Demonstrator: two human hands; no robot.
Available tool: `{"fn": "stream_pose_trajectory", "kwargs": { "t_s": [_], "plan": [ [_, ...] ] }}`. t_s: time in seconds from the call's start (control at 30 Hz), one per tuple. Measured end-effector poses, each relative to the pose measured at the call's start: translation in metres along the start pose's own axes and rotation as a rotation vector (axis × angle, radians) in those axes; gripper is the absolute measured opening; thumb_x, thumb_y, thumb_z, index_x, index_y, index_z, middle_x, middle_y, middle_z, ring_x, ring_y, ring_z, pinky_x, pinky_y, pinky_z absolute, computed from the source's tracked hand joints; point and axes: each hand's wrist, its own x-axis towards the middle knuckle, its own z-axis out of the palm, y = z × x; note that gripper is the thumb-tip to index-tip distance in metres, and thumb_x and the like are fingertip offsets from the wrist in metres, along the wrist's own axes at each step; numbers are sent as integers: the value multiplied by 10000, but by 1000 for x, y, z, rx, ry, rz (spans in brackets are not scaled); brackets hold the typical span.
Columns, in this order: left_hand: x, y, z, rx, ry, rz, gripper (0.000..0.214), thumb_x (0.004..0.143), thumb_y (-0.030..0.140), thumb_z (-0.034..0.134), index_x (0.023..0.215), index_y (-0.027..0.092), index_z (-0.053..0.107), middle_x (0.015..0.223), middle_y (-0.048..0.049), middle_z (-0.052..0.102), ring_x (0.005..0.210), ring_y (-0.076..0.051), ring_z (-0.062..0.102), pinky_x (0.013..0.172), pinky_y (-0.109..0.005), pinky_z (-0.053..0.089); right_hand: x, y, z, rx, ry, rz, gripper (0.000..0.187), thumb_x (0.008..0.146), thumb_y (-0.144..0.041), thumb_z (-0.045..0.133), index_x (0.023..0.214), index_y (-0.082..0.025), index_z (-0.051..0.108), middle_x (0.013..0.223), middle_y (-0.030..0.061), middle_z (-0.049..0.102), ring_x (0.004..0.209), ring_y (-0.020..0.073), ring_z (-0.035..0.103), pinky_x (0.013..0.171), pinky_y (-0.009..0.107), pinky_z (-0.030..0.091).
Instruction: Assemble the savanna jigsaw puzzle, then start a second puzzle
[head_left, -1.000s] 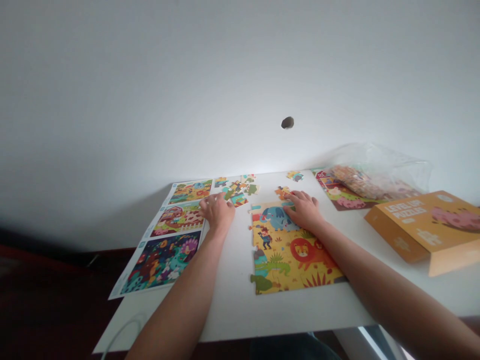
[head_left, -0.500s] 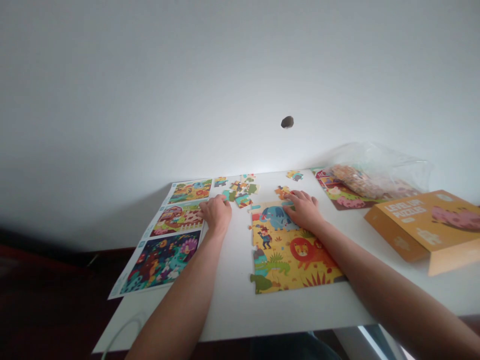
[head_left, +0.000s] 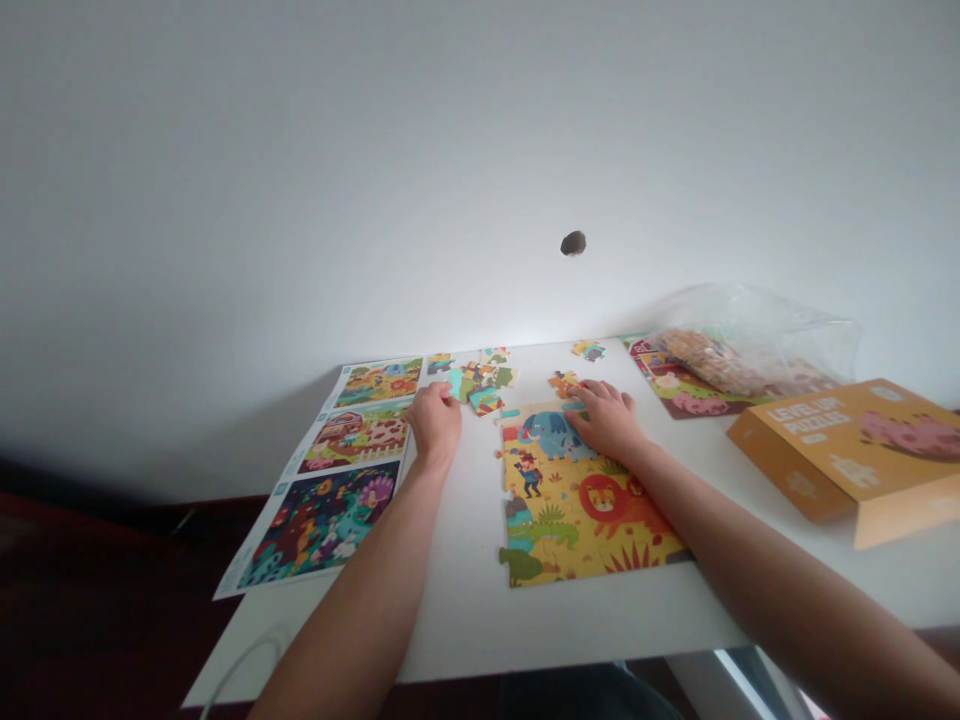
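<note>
A partly built animal jigsaw [head_left: 577, 505] with an elephant, a lion and a crocodile lies on the white table [head_left: 465, 600]. My right hand [head_left: 609, 418] rests flat on its upper right part, fingers stretched toward an orange loose piece [head_left: 562, 382]. My left hand [head_left: 435, 418] lies on the table left of the jigsaw, fingertips touching a teal piece at the near edge of a cluster of loose pieces [head_left: 480, 380]. Whether its fingers grip that piece is unclear.
A reference sheet [head_left: 337, 470] with three pictures lies at the left. At the right stand an orange puzzle box [head_left: 855, 450], a clear bag of pieces [head_left: 742, 345] on another finished picture, and a stray piece [head_left: 589, 350] near the wall.
My left hand has slid a little forward to the loose pieces, which have shifted slightly. My right hand has stayed on the jigsaw.
</note>
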Motion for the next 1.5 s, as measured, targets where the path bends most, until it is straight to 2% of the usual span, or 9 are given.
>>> {"fn": "stream_pose_trajectory", "kwargs": {
  "t_s": [0.17,0.23,0.3,0.4,0.5,0.67,0.9,1.1,1.5],
  "plan": [
    [-3,11,-9,-144,260,111,220,865,134,510,1005,181,674,1007,-89,667,966,-210,639,947,-343,504,0,-1,-1,7,-11,15,426,908,-427,501,1303,-296,591,1416,88,517,1318,316,399,1064,518,290],
    [-10,18,-12,-239,278,199,203,888,168,528,1038,185,664,1042,-83,662,974,-195,639,969,-345,505,-1,-4,-3,27,2,17,459,893,-423,529,1328,-283,571,1416,90,524,1313,317,410,1066,517,294],
    [-19,26,-11,-392,180,337,214,913,207,531,1084,196,659,1113,-78,660,1006,-180,643,948,-325,530,-3,-7,-7,66,37,-30,579,862,-434,585,1408,-266,493,1428,95,520,1320,313,414,1075,503,299],
    [-32,35,-5,-514,-112,486,208,920,244,545,1076,233,683,1107,-57,691,1005,-180,659,892,-321,569,-5,-13,-12,138,93,-192,759,834,-434,645,1507,-250,345,1435,95,523,1342,285,413,1095,459,300],
    [-40,40,1,-551,-265,564,234,914,225,550,1091,244,703,1080,-53,707,971,-179,667,884,-330,576,-5,-15,-14,203,88,-334,654,864,-374,634,1465,-254,406,1363,82,592,1272,248,498,1096,422,301],
    [-43,43,-1,-560,-319,632,357,906,191,563,1251,238,643,1003,-43,703,904,-153,662,900,-305,556,-3,-14,-14,286,59,-345,359,900,-313,595,1250,-235,616,1036,58,718,993,212,633,1015,382,370],
    [-43,42,-6,-432,-381,753,526,870,187,651,1374,287,538,1239,-39,666,1098,-197,614,1014,-366,492,-8,-19,-13,515,41,-245,351,878,-250,548,1220,-205,617,821,11,683,773,169,629,793,280,459],
    [-44,41,-2,-307,-334,744,721,748,222,806,1400,280,503,1113,-41,692,1043,-229,606,1001,-408,473,-8,-19,-14,569,77,-204,345,899,-267,487,1222,-212,592,783,-5,656,740,166,604,784,283,457],
    [-43,40,-2,-254,-321,689,658,716,176,821,1320,266,576,1028,-32,698,995,-229,610,951,-394,448,-5,-13,-4,640,94,-312,370,910,-148,418,1233,-207,589,805,8,689,761,160,628,765,278,459]
  ]
}}
